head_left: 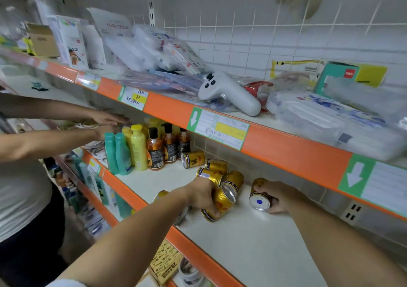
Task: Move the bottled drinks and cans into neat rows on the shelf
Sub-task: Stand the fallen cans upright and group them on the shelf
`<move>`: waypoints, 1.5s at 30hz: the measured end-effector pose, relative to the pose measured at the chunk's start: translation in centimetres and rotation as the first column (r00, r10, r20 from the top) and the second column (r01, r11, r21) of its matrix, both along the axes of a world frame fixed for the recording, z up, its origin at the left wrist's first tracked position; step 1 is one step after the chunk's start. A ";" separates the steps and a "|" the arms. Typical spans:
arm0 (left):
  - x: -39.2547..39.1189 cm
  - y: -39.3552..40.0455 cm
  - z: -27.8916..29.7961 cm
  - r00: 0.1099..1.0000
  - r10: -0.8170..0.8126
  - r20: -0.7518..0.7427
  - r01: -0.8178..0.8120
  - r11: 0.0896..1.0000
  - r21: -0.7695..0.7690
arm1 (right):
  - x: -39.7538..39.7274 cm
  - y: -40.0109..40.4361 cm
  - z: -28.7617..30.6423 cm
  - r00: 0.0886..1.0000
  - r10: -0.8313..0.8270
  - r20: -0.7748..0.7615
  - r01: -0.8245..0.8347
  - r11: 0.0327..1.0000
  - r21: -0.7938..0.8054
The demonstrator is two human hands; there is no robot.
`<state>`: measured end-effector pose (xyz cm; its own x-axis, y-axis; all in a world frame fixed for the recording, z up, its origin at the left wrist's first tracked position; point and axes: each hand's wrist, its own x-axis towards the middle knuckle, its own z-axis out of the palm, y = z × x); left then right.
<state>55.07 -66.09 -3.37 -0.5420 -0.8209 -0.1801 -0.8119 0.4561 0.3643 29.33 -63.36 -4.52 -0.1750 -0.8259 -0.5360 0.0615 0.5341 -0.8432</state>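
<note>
Several gold cans lie tumbled on the white middle shelf. My left hand grips one gold can lying on its side. My right hand grips another gold can, its silver end with a blue dot facing me. Loose gold cans lie behind them toward the back wall. Further left stand amber bottles with black caps, yellow bottles and teal bottles in rows.
Another person stands at the left, both hands reaching over the bottles. The upper shelf's orange edge with price tags overhangs the cans. A white controller and plastic packs lie above. Lower shelves hold more goods.
</note>
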 end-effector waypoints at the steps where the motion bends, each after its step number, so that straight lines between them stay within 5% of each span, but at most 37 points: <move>1: 0.0 0.1 -0.1 1.000 0.008 -0.012 -0.008 1.000 -0.008 | -0.3 -0.2 -0.3 0.999 0.024 -0.036 -0.024 1.000 -0.003; 16: 0.9 -0.5 -2.2 0.951 0.152 -0.270 -0.134 0.987 0.087 | 0.5 1.2 -1.3 0.983 -0.077 -0.169 0.079 0.997 0.003; 28: 0.6 -1.1 -2.0 0.691 0.261 -0.674 0.022 0.925 0.380 | 3.4 4.1 -2.8 0.920 -0.260 -0.294 0.175 0.942 -0.285; 36: -1.3 -1.2 -2.4 0.646 0.211 -0.733 0.176 0.894 0.413 | 3.2 6.9 -1.6 0.876 -0.411 -0.253 0.312 0.882 -0.352; 45: -5.5 1.5 -1.6 0.697 0.165 -0.698 0.207 0.886 0.415 | 0.8 12.8 -1.0 0.860 -0.459 -0.223 0.362 0.857 -0.367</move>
<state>49.59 -64.57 -4.97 -0.6712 -0.7382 -0.0675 -0.2208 0.1121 0.9689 30.10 -50.60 -5.49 -0.6422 -0.7533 -0.1419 -0.0569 0.2315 -0.9712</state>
